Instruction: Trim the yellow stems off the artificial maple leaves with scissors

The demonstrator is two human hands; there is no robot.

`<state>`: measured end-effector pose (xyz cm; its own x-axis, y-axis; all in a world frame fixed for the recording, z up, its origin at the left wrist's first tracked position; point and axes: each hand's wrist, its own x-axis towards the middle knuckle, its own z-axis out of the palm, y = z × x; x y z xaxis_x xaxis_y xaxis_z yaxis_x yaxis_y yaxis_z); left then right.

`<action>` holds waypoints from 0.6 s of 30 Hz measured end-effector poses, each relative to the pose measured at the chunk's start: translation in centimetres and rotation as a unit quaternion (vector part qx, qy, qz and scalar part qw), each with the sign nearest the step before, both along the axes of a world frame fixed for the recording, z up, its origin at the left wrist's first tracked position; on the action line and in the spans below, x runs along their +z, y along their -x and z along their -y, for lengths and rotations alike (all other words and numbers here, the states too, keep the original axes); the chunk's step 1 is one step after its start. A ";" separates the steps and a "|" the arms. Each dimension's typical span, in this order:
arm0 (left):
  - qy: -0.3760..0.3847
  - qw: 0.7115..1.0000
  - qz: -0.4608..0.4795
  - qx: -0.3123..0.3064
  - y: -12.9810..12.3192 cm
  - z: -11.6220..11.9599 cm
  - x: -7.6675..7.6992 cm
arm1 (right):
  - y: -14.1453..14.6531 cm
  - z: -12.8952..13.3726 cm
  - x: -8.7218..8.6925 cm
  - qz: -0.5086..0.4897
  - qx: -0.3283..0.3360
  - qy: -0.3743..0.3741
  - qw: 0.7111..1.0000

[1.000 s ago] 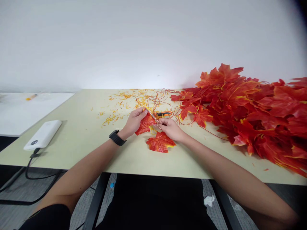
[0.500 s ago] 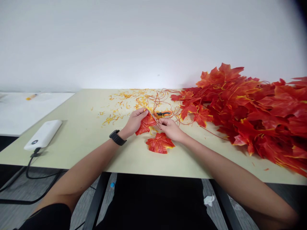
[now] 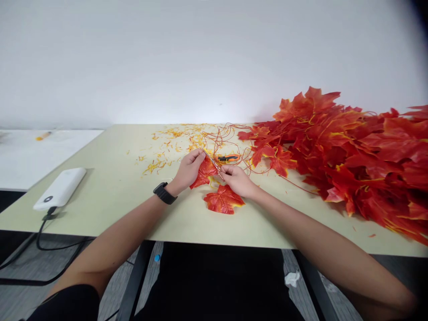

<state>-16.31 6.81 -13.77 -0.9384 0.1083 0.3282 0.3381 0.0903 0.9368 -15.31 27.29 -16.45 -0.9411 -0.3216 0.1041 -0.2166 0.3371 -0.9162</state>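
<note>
My left hand pinches the top of a red-orange artificial maple leaf above the pale green tabletop. My right hand is shut on the lower end of a slim metal tool, whose upper end meets the leaf near my left fingertips. Its exact kind is hard to tell at this size. A second maple leaf lies flat just below my hands. Beyond them rest orange-handled black pliers and a tangle of thin orange wire.
A large heap of red maple leaves fills the table's right side. Yellow scraps are scattered behind my left hand. A white power bank with a black cable sits at the near left. A white table adjoins at left.
My hands have shifted only slightly, and the held leaf has turned a little with them. My left wrist sits slightly further right. The loose leaf and the pliers stay in place.
</note>
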 end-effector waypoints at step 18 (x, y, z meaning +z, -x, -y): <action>0.007 1.000 0.005 -0.019 0.1 0.2 -0.1 | 0.2 -0.2 -0.1 -0.002 -0.001 -0.010 1.000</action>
